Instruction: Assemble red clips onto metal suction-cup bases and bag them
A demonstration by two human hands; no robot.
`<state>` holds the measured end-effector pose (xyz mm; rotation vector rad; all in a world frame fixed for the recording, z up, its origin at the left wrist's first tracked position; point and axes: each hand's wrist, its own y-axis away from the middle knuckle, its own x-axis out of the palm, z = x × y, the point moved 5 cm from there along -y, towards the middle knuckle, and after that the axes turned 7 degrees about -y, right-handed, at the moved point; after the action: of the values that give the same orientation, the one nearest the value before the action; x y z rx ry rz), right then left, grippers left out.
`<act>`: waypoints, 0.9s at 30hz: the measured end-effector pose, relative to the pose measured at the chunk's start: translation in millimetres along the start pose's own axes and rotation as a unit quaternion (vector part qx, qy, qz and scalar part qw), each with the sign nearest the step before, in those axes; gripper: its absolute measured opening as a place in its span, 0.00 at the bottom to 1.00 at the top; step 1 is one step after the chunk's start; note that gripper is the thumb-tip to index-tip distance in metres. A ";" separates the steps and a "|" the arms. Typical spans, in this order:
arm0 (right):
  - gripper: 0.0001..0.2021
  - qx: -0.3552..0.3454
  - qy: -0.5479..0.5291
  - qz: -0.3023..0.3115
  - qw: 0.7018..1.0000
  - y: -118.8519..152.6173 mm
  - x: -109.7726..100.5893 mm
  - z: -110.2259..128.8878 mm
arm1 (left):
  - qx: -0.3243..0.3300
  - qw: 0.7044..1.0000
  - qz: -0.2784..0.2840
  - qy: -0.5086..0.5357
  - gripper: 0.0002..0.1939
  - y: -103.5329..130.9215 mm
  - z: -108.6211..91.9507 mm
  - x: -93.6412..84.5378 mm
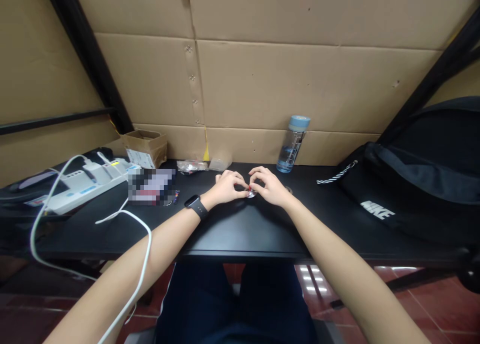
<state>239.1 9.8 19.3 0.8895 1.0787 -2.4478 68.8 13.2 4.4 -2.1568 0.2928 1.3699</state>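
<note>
Over the middle of the black table [240, 234], my two hands meet at a small red and whitish shiny object [251, 194]. Its kind is too small to make out. My left hand [228, 188], below a black wristwatch [196, 206], has thumb and fingers pinched at the object's left side. From the other side, my right hand [269, 185] closes thumb and fingertips on it. The fingers hide much of the object. Just behind my right hand, a small brownish round thing [288, 189] lies partly covered.
A water bottle [291, 146] stands at the back. Clear plastic packets [192, 166] and an open cardboard box [146, 146] are at the back left. A white power strip [90, 186] lies left; its white cable [148, 249] crosses my left forearm. A black backpack [412, 184] fills the right.
</note>
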 end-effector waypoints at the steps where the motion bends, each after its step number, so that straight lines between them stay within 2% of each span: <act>1: 0.03 0.000 -0.001 0.001 1.000 -0.1 0.1 0.2 | 0.005 1.000 -0.003 0.000 0.14 -0.1 -0.3 -0.4; 9: 0.03 -0.003 -0.015 -0.010 1.000 -2.0 -1.8 0.7 | 0.022 0.998 -0.047 0.026 0.09 -1.3 -4.8 -5.0; 18: 0.08 0.017 -0.030 -0.007 0.999 -1.1 -4.4 -0.4 | -0.004 0.997 -0.065 0.049 0.07 -0.6 -6.2 -9.2; 27: 0.08 0.057 -0.055 -0.004 0.997 -2.2 0.0 -5.2 | -0.059 0.992 -0.088 0.068 0.06 1.3 -4.0 -7.7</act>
<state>240.1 15.1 17.7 0.7746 0.9159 -2.5536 67.7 9.1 12.1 -2.3174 0.0723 1.1705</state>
